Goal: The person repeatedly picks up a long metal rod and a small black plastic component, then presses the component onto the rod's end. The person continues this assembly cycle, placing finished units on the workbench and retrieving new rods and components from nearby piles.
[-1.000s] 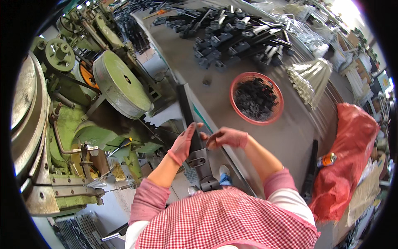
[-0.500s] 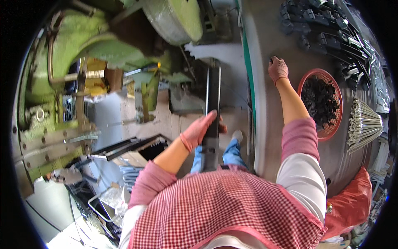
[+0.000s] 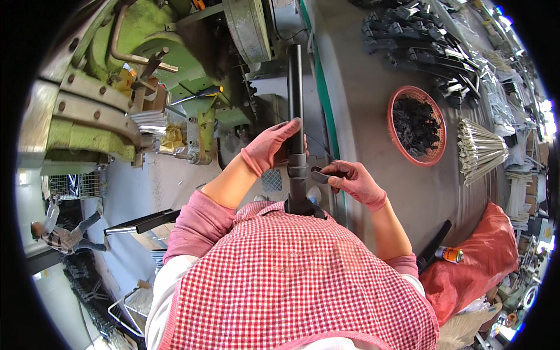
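Observation:
My left hand [image 3: 269, 147], in a pink glove, is wrapped round a long black tube [image 3: 296, 81] that points away from me. A black collar [image 3: 297, 166] sits on the tube below that hand, and the tube's near end reaches my checked apron. Just right of the collar, my right hand [image 3: 358, 185], also gloved, pinches a small curved black plastic piece [image 3: 319, 175]. That piece is close to the collar, apart from it as far as I can see. The left fingers are partly hidden behind the tube.
On the table [image 3: 359, 128] at right stand a red basket [image 3: 391, 135] of small black parts, a bundle of pale rods [image 3: 481, 153] and a pile of black assemblies [image 3: 426, 49]. A red sack [image 3: 478, 262] bears a can [image 3: 448, 254]. Green machinery [image 3: 198, 70] fills the left; a person [image 3: 67, 236] is beyond.
My right hand has come back from the far table to beside the tube, now with the small black piece showing. The tube has turned and its far end reaches higher. My view has shifted.

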Demonstrator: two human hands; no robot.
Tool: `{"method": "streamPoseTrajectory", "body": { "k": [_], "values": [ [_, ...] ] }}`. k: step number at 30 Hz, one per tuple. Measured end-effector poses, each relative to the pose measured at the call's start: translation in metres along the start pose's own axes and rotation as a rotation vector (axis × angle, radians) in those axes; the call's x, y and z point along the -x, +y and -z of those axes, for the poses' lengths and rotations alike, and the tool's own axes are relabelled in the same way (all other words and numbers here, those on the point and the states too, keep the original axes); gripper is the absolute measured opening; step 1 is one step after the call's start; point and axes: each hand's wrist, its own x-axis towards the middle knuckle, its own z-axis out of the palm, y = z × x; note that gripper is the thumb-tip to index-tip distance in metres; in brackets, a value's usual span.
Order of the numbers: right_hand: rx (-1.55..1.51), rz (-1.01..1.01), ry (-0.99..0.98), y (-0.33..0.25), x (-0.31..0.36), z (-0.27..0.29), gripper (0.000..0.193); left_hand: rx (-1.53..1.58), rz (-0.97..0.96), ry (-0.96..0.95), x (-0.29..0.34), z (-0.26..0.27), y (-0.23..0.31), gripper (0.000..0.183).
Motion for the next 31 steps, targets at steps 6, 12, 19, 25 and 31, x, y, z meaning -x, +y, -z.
{"method": "streamPoseTrajectory", "body": {
  "k": [6,12,19,25,31],
  "values": [
    [0.088,0.148,0.097,0.006,-0.002,-0.031,0.025,-0.164,-0.145,0.126,0.015,-0.023,-0.006,0.026],
    [-0.113,0.122,0.241,0.012,-0.015,-0.064,0.025,-0.077,-0.172,-0.028,0.043,-0.012,0.001,0.021],
    [0.461,0.165,0.578,0.018,-0.038,-0.127,0.049,0.197,-0.379,0.171,0.043,0.021,-0.015,0.017],
    [1.180,0.209,0.440,0.001,-0.081,-0.185,0.080,0.130,-0.632,0.612,0.074,0.048,-0.004,0.031],
    [1.038,0.044,0.118,-0.017,-0.133,-0.201,0.076,0.259,-0.622,0.602,0.110,0.089,0.018,0.031]
  ]
}}
